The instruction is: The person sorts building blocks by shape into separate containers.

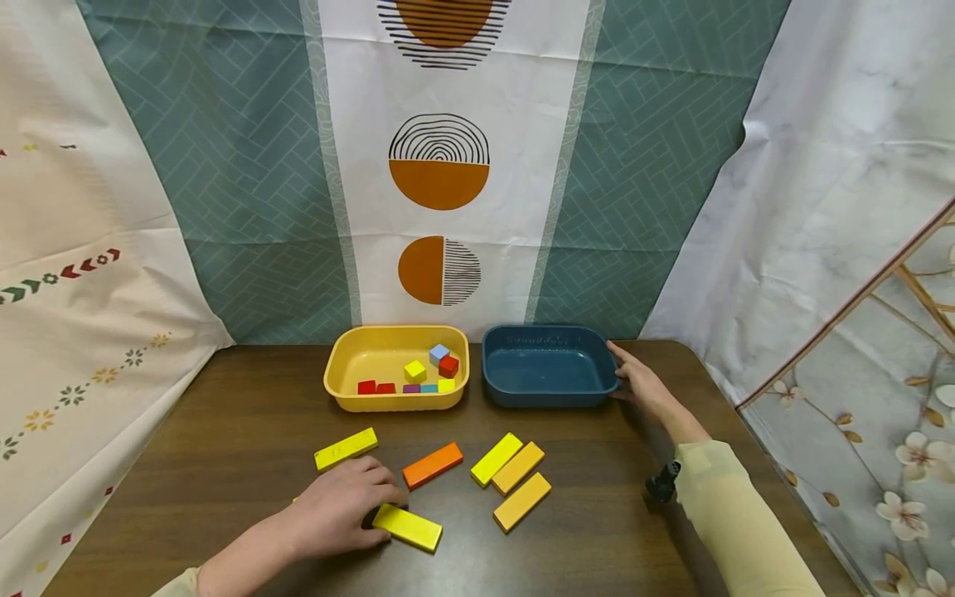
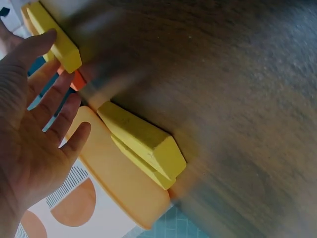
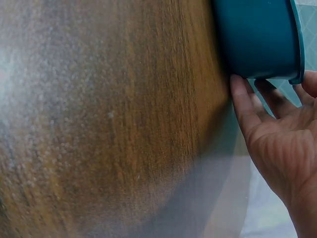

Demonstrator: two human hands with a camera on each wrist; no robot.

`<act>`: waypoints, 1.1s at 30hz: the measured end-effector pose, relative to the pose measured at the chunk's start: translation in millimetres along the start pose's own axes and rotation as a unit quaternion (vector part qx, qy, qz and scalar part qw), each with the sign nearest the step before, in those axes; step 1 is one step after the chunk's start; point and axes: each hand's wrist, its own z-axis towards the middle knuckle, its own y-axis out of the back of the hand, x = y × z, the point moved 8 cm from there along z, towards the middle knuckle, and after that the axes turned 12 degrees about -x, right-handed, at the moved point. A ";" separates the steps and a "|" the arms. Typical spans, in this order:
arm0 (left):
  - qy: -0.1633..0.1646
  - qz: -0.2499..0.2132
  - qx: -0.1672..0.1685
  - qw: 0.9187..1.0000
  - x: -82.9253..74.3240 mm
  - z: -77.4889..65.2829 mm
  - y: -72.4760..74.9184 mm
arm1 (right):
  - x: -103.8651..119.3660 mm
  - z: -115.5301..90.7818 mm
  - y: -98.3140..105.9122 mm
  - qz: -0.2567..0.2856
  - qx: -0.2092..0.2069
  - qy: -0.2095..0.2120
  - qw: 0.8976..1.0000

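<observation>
My left hand [image 1: 345,507] pinches one end of a yellow block [image 1: 409,528] between thumb and fingers, low over the table. In the left wrist view, the thumb lies across this block [image 2: 54,37]. Just past the knuckles is a second yellow block [image 1: 346,449]; another yellow one is mostly hidden by the hand. An orange block [image 1: 433,465] lies beyond the fingertips. At the far right, my right hand [image 1: 647,390] rests its extended fingers against the end of a dark blue tray [image 1: 548,400]. Those fingertips touch the outer wall low down in the right wrist view.
A yellow tray [image 1: 395,404] with several small coloured cubes stands left of the blue one. One yellow block [image 1: 496,459] and two light orange blocks [image 1: 518,468] lie in front of the blue tray. Patterned cloths [image 1: 254,166] hang behind and beside the brown table [image 1: 597,531].
</observation>
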 end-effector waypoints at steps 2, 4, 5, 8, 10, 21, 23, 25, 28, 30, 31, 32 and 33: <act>-0.004 0.007 0.001 1.000 -0.4 0.4 -1.4 | 0.5 -0.5 -0.4 -0.003 -0.001 -0.002 1.000; -0.005 0.012 0.003 1.000 -0.6 0.7 -2.8 | 0.6 -0.6 -0.7 -0.005 -0.001 -0.003 1.000; -0.007 0.014 0.003 1.000 -0.7 0.7 -3.1 | 0.7 -0.6 -0.7 -0.004 -0.001 -0.003 1.000; -0.010 0.017 0.003 1.000 -0.7 0.6 -4.3 | 0.1 -0.4 -0.4 -0.005 0.000 -0.004 1.000; -0.012 0.014 0.001 1.000 -0.9 0.6 -4.4 | -0.6 -0.1 -0.5 -0.005 0.000 -0.005 1.000; -0.021 0.001 -0.004 1.000 -2.6 0.0 -5.3 | -1.0 -0.4 -0.8 -0.008 0.001 -0.001 1.000; -0.022 0.001 -0.009 1.000 -3.1 0.4 -4.6 | -0.5 -0.7 -0.6 -0.006 -0.001 -0.002 1.000; -0.021 -0.002 -0.018 1.000 -4.0 1.6 -2.2 | 0.5 -1.3 -0.7 -0.003 -0.001 -0.001 1.000; -0.016 -0.006 -0.043 0.999 -5.1 5.8 5.1 | 1.0 -1.6 -0.8 -0.002 -0.001 0.000 1.000; -0.013 -0.006 -0.058 0.998 -5.8 10.1 11.6 | 1.4 -1.8 -0.8 -0.001 -0.001 0.001 1.000; -0.013 -0.004 -0.067 0.998 -6.3 12.6 15.3 | 1.3 -1.7 -0.8 -0.001 -0.001 0.001 1.000; -0.013 0.000 -0.075 0.997 -6.5 15.3 19.0 | 0.9 -1.4 -0.6 0.000 -0.001 0.000 1.000; -0.014 0.005 -0.083 0.996 -7.1 18.5 23.0 | 0.7 -1.4 -0.6 0.000 -0.002 0.000 1.000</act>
